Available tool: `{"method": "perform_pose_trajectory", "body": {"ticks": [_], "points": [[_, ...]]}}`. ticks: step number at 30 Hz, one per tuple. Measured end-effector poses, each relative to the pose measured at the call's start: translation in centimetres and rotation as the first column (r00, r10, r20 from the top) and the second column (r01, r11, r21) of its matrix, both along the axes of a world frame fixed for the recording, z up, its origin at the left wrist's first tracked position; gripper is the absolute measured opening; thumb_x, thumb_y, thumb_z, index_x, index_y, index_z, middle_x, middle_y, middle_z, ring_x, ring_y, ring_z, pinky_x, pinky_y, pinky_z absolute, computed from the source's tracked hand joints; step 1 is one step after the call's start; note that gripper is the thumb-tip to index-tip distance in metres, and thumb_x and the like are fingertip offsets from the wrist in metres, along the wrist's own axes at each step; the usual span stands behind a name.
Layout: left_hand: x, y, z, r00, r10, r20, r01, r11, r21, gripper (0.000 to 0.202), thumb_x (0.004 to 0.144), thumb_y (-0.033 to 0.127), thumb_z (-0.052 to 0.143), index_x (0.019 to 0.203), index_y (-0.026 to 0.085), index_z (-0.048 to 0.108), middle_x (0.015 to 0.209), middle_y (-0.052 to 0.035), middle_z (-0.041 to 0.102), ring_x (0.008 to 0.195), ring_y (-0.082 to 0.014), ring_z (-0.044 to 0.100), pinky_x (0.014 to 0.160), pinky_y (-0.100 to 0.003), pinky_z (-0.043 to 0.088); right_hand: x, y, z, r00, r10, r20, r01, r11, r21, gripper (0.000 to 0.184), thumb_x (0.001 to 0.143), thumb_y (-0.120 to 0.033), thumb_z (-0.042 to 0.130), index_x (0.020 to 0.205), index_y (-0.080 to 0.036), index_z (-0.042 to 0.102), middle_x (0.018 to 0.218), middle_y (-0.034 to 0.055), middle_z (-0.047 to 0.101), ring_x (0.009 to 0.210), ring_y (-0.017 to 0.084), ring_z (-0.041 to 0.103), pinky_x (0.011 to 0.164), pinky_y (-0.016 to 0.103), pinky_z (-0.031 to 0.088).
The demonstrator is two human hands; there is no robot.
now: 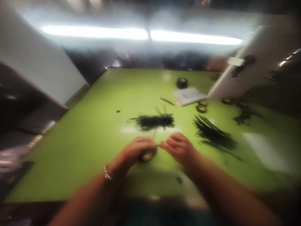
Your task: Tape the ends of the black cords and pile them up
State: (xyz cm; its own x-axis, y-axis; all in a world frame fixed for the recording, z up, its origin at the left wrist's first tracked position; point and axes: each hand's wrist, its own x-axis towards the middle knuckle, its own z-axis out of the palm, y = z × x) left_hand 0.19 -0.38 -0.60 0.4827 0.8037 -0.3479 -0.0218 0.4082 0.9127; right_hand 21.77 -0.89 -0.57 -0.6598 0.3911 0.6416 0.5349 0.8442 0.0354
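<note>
My left hand (138, 149) is closed around a small roll of dark tape (147, 155) near the front middle of the green table. My right hand (177, 147) is closed in a pinch just to its right. Between the two hands runs a short dark strip, apparently tape from the roll, with its right end at my right fingertips. A thin strand also rises from near the left hand. Just beyond my hands lies a bundle of black looped cords (154, 121). A second bundle of black cords (215, 133) rests to the right of my right hand.
Toward the back are a black tape roll (182, 83), a white pad (189, 95) and a dark pen (167, 101). Small tape rolls (201, 108) lie nearby. A tangle of black pieces (245, 113) sits at right. White panels flank the green table (94, 131).
</note>
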Motion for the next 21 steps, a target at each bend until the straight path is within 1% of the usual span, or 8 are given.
{"method": "perform_pose_trajectory", "body": {"ticks": [2,4,8,10,12,15,17,21], "points": [[0.2,-0.1,0.2,0.993,0.033,-0.110,-0.023,0.995,0.097,0.019,0.076,0.031,0.066,0.069,0.014,0.064,0.056,0.0004,0.054,0.048,-0.0098,0.043,0.048,-0.024,0.031,-0.2,0.2,-0.2,0.999,-0.003,-0.035,-0.002,0.991,-0.134,0.015,0.094,-0.017,0.052,0.084,-0.017,0.064,0.065,0.0015,0.056,0.070,0.016,0.047,0.068,0.030,0.040],[0.5,-0.3,0.5,0.965,0.094,-0.244,-0.018,0.955,0.297,0.017,0.078,0.028,0.063,0.068,0.015,0.063,0.057,0.0009,0.052,0.052,-0.0109,0.045,0.051,-0.025,0.034,-0.4,0.3,-0.4,0.995,-0.029,-0.093,-0.003,0.947,-0.320,0.013,0.094,-0.023,0.053,0.087,-0.017,0.063,0.075,0.0042,0.062,0.075,0.017,0.051,0.070,0.030,0.042],[0.9,-0.5,0.8,0.918,0.191,-0.348,0.091,0.752,0.653,0.014,0.080,0.021,0.058,0.068,0.016,0.062,0.072,-0.0031,0.060,0.070,-0.0156,0.053,0.068,-0.029,0.043,-1.0,0.0,-0.6,0.994,-0.080,-0.080,0.010,0.764,-0.645,0.013,0.094,-0.019,0.051,0.088,-0.017,0.063,0.081,0.0029,0.067,0.071,0.014,0.057,0.067,0.026,0.044],[1.0,-0.5,0.7,0.931,0.173,-0.322,0.087,0.751,0.654,0.011,0.081,0.024,0.059,0.074,0.016,0.063,0.076,-0.0037,0.062,0.073,-0.0162,0.055,0.070,-0.029,0.044,-1.1,-0.3,-0.5,0.991,-0.091,-0.095,-0.002,0.708,-0.706,0.020,0.093,-0.017,0.051,0.076,-0.018,0.061,0.070,-0.0009,0.064,0.063,0.012,0.055,0.062,0.023,0.042],[1.0,-0.5,0.5,0.955,0.129,-0.265,0.044,0.828,0.559,0.012,0.080,0.028,0.065,0.083,0.017,0.064,0.082,-0.0043,0.064,0.076,-0.0167,0.057,0.070,-0.029,0.046,-1.1,-0.6,-0.3,0.980,-0.124,-0.158,-0.016,0.737,-0.675,0.021,0.092,-0.018,0.054,0.073,-0.018,0.062,0.065,-0.0022,0.062,0.060,0.011,0.053,0.060,0.022,0.040],[1.0,-0.2,0.3,0.975,0.082,-0.208,0.005,0.921,0.390,0.021,0.076,0.031,0.070,0.090,0.016,0.067,0.087,-0.0057,0.068,0.079,-0.0178,0.060,0.071,-0.029,0.047,-0.9,-0.8,0.2,0.969,-0.196,-0.152,0.101,0.871,-0.482,0.017,0.090,-0.016,0.054,0.079,-0.018,0.066,0.063,-0.0015,0.058,0.058,0.010,0.048,0.057,0.023,0.035],[0.8,0.0,0.3,0.979,0.065,-0.194,0.000,0.949,0.316,0.020,0.074,0.029,0.070,0.089,0.015,0.069,0.086,-0.0057,0.069,0.076,-0.0174,0.059,0.070,-0.029,0.046,-0.8,-0.9,0.4,0.962,-0.256,-0.088,0.216,0.922,-0.321,0.020,0.089,-0.012,0.051,0.079,-0.019,0.067,0.060,-0.0013,0.053,0.056,0.011,0.043,0.053,0.025,0.030],[0.2,0.4,0.4,0.996,0.013,-0.084,0.004,0.980,0.197,0.014,0.070,0.025,0.065,0.079,0.014,0.069,0.077,-0.0055,0.067,0.066,-0.0152,0.054,0.062,-0.027,0.042,-0.5,-0.8,0.4,0.950,-0.308,-0.050,0.307,0.951,-0.037,0.021,0.088,-0.008,0.050,0.082,-0.018,0.068,0.055,-0.0012,0.049,0.056,0.013,0.039,0.054,0.027,0.028]]}}
